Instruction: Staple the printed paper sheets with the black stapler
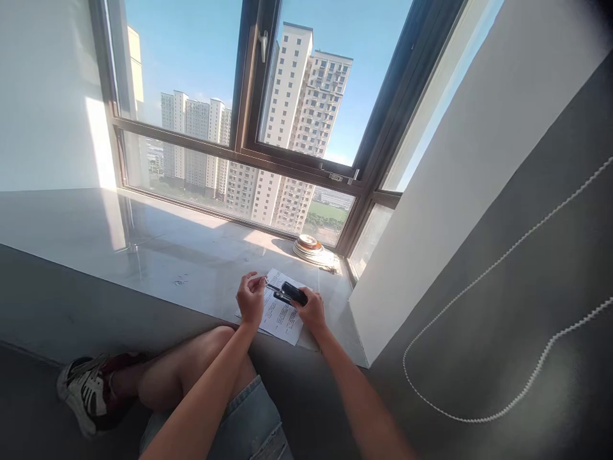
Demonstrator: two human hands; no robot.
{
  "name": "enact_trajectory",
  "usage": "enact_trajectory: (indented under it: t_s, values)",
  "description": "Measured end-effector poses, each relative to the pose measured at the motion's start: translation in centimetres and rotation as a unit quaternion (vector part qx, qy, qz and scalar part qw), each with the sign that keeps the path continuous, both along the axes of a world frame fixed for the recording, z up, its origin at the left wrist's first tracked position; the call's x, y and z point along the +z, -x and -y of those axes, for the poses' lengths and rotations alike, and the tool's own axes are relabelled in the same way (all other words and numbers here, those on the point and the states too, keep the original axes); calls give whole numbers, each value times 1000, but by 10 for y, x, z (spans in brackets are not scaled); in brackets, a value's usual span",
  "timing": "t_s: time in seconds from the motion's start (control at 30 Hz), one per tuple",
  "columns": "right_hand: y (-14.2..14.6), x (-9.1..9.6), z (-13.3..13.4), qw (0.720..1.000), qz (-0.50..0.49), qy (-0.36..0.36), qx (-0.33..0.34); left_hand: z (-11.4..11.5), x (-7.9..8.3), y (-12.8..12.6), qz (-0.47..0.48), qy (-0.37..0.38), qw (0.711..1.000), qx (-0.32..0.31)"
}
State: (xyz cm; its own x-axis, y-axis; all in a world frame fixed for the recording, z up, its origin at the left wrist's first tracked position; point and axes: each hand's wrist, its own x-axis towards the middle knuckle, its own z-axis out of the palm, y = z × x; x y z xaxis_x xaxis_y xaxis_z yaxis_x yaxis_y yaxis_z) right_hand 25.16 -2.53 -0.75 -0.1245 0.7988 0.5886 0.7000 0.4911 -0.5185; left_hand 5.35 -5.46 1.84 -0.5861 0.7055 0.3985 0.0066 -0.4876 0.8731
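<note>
A black stapler (pixel 294 292) is gripped at its right end by my right hand (pixel 311 309), over the printed paper sheets. It is opened up, with a thin metal part (pixel 274 287) reaching left from between its halves. My left hand (pixel 251 298) is at the far end of that metal part, thumb and fingers pinched together. A tiny light-coloured bit shows at those fingertips, too small to name. Beneath both hands, the white printed sheets (pixel 282 324) lie on the window sill near its front edge.
A stack of round plate-like items (pixel 310 249) stands by the window corner, with a small dark object (pixel 328 270) beside it. Dark specks (pixel 181 279) lie on the sill (pixel 158 255) to the left. A white beaded cord (pixel 460 418) hangs at the right.
</note>
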Motion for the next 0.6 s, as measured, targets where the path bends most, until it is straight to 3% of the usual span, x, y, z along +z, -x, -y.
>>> enact_trajectory:
  t_s: [0.2,0.4,0.47,0.6]
  values:
    - [3,5,2,999,7,8,38,5,2,-10,-26,-13,995,-94]
    - [6,10,19,979,80,-153,109,13,2,-19,-143,-19,971,-191]
    - [6,9,22,968,120,-179,129,14,1,-21,-153,-19,966,-208]
    - [6,9,22,962,140,-208,104,14,2,-20,-144,-18,964,-222]
